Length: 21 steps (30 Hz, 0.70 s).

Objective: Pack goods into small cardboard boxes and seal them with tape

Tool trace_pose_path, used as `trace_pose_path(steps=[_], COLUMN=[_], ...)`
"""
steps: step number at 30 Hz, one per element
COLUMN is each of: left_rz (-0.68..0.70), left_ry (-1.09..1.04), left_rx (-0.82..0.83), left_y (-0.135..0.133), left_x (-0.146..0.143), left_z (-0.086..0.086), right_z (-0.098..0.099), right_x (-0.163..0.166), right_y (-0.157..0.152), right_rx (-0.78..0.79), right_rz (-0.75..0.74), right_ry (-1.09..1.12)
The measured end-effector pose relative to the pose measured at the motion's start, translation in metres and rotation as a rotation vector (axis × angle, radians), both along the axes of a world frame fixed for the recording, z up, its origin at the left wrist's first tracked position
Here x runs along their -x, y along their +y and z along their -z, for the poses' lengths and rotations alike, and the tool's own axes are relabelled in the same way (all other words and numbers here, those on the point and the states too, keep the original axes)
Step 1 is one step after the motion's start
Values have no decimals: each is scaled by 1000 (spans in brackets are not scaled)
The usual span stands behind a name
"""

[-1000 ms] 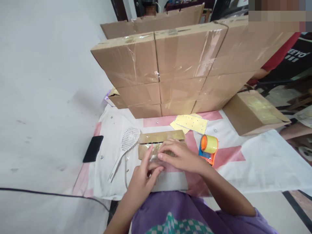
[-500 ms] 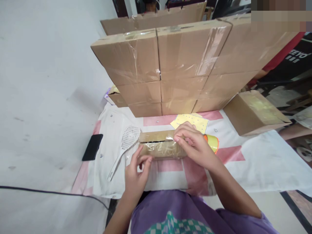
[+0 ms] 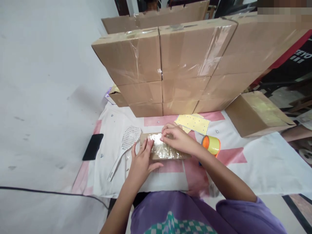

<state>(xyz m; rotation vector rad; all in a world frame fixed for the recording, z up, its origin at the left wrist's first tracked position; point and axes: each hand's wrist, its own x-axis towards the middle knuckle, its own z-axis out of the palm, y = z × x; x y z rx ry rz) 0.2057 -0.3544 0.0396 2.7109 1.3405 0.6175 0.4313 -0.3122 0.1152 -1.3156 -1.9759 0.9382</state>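
Cardboard box [image 3: 168, 152], small, brown, shiny-taped: left hand [image 3: 143, 160] fingers apart on left end, likely steadying; right hand [image 3: 179, 139] fingers bunched above, grip unclear.

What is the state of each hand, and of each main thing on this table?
Small brown cardboard box: top covered with shiny tape.
Left hand: fingers spread on the box.
Right hand: fingers drawn together at the box's top.
White perforated skimmer: lying flat.
Black rectangular phone: flat, unlit.
Yellow tape roll: partly hidden.
Yellow dotted paper sheets: overlapping, flat.
Brown cardboard boxes behind: stacked upright, taped.
Brown cardboard carton at right: top taped.
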Motion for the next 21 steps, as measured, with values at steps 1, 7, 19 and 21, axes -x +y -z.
trace_pose_path(steps=[1, 7, 19, 21], left_rz=[6, 17, 107, 106], left_ry=[6, 45, -88, -109], left_rx=[-21, -124, -124, -128], left_y=[0, -5, -16, -16], left_x=[0, -4, -9, -10], left_z=[1, 3, 1, 3], right_z=[9, 37, 42, 42], right_x=[3, 4, 4, 4], right_y=[6, 17, 20, 19], right_rx=[-10, -75, -134, -121], right_rz=[32, 49, 255, 304], right_ry=[-76, -270, -656, -655])
